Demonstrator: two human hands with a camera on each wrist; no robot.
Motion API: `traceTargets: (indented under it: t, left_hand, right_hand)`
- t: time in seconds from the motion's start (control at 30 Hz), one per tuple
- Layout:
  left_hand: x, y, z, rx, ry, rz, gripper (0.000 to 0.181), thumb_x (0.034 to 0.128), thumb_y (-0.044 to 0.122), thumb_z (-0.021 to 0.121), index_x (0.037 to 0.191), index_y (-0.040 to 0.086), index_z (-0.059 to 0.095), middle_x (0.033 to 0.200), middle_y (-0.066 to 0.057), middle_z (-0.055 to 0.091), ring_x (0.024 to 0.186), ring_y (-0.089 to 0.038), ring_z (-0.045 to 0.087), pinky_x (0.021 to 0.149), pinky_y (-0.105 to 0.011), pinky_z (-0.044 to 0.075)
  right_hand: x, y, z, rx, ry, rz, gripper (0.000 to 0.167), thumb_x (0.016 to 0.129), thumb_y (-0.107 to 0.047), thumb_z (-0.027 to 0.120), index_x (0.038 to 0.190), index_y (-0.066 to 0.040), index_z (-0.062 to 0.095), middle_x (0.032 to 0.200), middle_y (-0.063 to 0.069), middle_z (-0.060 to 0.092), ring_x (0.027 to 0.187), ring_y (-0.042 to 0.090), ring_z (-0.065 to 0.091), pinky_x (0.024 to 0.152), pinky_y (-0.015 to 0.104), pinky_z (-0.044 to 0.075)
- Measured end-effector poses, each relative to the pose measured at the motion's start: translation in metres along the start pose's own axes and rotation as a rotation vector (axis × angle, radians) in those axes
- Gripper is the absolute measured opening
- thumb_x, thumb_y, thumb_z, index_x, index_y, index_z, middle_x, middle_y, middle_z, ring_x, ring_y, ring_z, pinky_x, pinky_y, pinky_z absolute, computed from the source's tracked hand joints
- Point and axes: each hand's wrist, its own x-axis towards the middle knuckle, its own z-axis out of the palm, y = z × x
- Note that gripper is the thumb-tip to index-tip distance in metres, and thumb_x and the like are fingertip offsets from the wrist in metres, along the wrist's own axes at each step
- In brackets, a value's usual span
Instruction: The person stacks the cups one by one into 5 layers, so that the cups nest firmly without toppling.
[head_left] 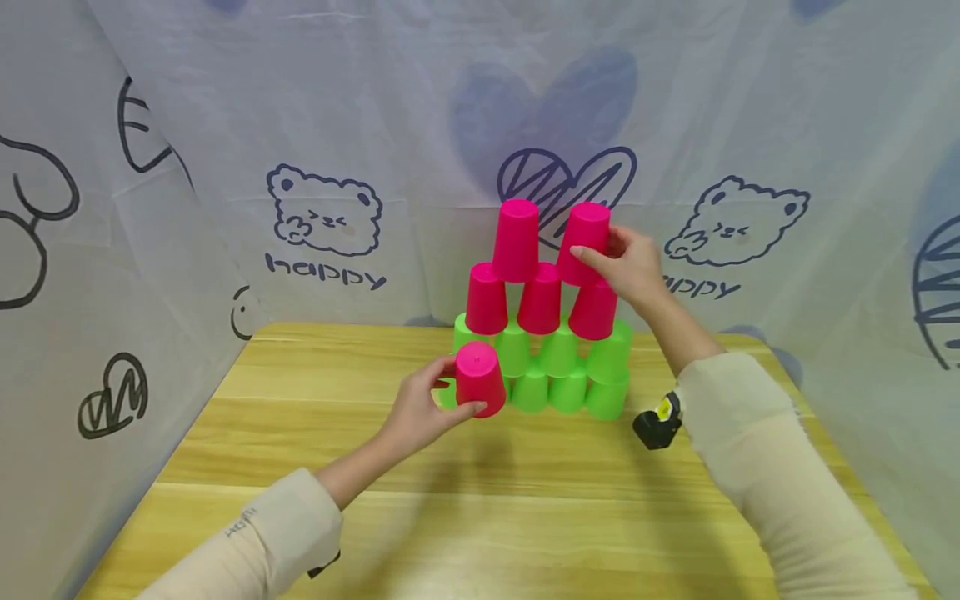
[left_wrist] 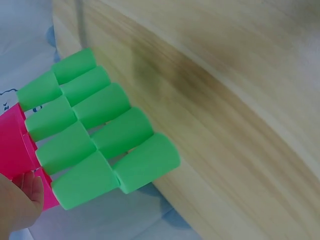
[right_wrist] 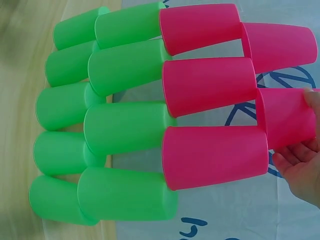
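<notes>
Upside-down plastic cups stand in a stepped pyramid: two rows of green cups (head_left: 607, 352), then three pink cups (head_left: 487, 300), then two pink cups side by side. The top left pink cup (head_left: 516, 242) stands untouched. My right hand (head_left: 633, 262) holds the top right pink cup (head_left: 584, 237) between thumb and fingers; in the right wrist view this cup (right_wrist: 285, 116) meets the row beneath. My left hand (head_left: 420, 404) grips a loose pink cup (head_left: 480, 382), upside down, in front of the pyramid's lower left. That cup hides some of the green cups.
The pyramid stands on a wooden table (head_left: 300, 417), near its back edge. A white cloth (head_left: 420, 125) with bear and heart drawings hangs behind and at both sides. A small black device (head_left: 657, 423) shows by the right sleeve (head_left: 742, 417).
</notes>
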Motion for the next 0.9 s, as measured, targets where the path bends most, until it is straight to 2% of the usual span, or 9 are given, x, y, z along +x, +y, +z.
traceTargets:
  t: [0.37, 0.73, 0.9]
  left_hand:
    - [0.016, 0.015, -0.012, 0.006, 0.009, -0.008, 0.053, 0.0729, 0.013, 0.078, 0.119, 0.000, 0.055, 0.108, -0.014, 0.065, 0.099, -0.027, 0.061, 0.082, -0.039, 0.053]
    - [0.033, 0.033, -0.023, -0.006, 0.036, 0.007, 0.055, 0.0733, 0.012, 0.077, 0.120, -0.003, 0.053, 0.109, -0.017, 0.064, 0.098, -0.030, 0.060, 0.083, -0.045, 0.053]
    - [0.041, 0.044, -0.026, -0.001, 0.024, -0.003, 0.054, 0.0745, 0.014, 0.077, 0.121, -0.002, 0.054, 0.110, -0.016, 0.064, 0.099, -0.028, 0.060, 0.084, -0.040, 0.053]
  right_hand:
    - [-0.006, 0.005, -0.002, 0.054, -0.011, 0.021, 0.064, 0.085, -0.020, 0.066, 0.140, -0.006, 0.038, 0.134, 0.018, 0.050, 0.119, 0.032, 0.049, 0.102, 0.042, 0.043]
    - [-0.012, 0.009, 0.002, 0.059, -0.003, 0.023, 0.061, 0.086, -0.018, 0.065, 0.139, -0.003, 0.038, 0.133, 0.019, 0.051, 0.120, 0.032, 0.051, 0.102, 0.041, 0.044]
    - [-0.012, 0.010, 0.002, 0.058, -0.001, 0.029, 0.062, 0.086, -0.020, 0.065, 0.139, -0.004, 0.038, 0.133, 0.018, 0.050, 0.120, 0.032, 0.050, 0.102, 0.041, 0.044]
